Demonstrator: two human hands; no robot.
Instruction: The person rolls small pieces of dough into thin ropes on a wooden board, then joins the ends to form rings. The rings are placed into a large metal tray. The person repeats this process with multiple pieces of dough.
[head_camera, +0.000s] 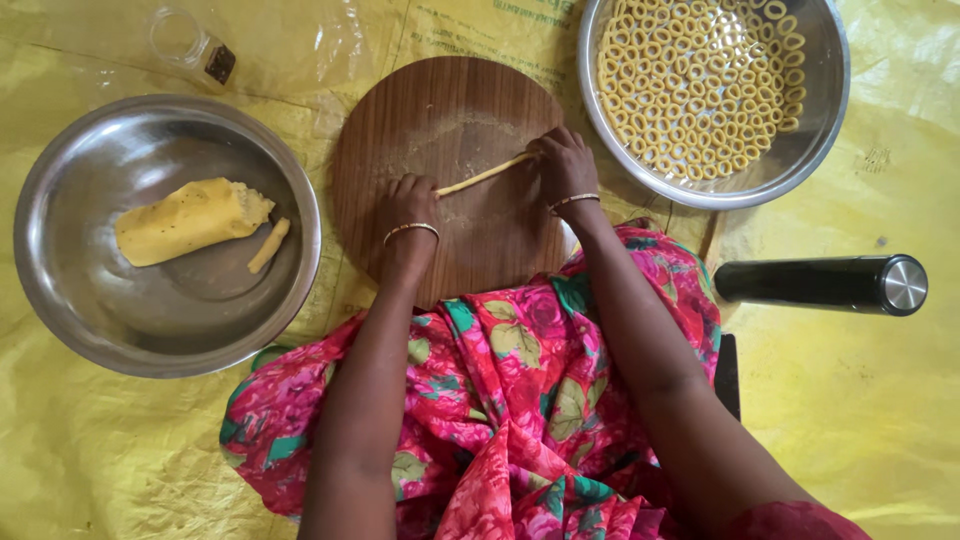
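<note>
Two hands are laid on one thin rope of yellow dough (484, 174), which lies slantwise across the round wooden board (450, 120) at the centre of the frame: the left hand (406, 203) is pressed on its lower end with the fingers curled down, and the right hand (563, 163) is closed over its upper end, so that the strand is kept flat and stretched against the wood. One bangle is worn on each wrist. Two steel bowls are kept within arm's reach: at the left one (60, 290) holds one dough lump (190, 220) and one short dough stick (268, 246) just beside it; at the upper right another (820, 120) is filled with many small dough rings (700, 80), too many to be counted. One black cylinder with a steel cap (820, 283) lies at the right on the yellow sheet (880, 420), and one small clear jar (190, 45) at the upper left.
</note>
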